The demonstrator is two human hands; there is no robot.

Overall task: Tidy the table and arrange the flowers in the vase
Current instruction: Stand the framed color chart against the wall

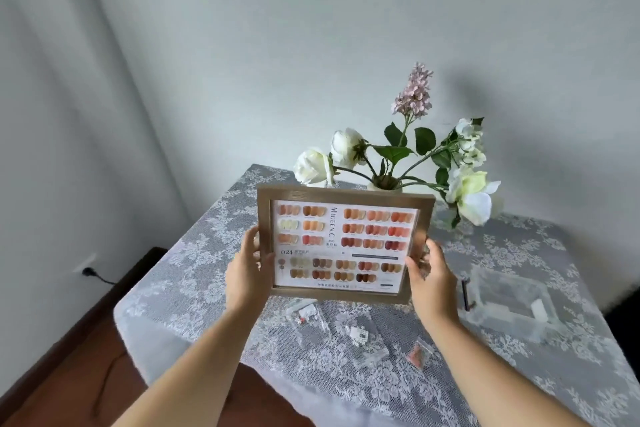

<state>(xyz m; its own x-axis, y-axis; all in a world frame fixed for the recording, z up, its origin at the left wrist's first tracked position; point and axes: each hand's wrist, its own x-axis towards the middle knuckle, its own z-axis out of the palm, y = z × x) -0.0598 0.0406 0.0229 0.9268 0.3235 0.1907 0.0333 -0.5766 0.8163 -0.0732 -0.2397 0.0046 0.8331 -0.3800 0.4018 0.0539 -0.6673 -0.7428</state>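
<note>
I hold a wooden picture frame (341,244) with a nail-colour chart in it, upright above the table. My left hand (247,270) grips its left edge and my right hand (431,274) grips its right edge. Behind the frame stands a vase (385,183), mostly hidden, with white roses (313,166), a pink lilac sprig (414,92) and more white blooms (472,194) spreading out of it.
The table carries a grey lace cloth (194,253). Small clear packets (308,314) (363,338) (419,354) lie under the frame. A clear plastic box (512,305) sits at the right. Wall behind, wood floor and a cable at the left.
</note>
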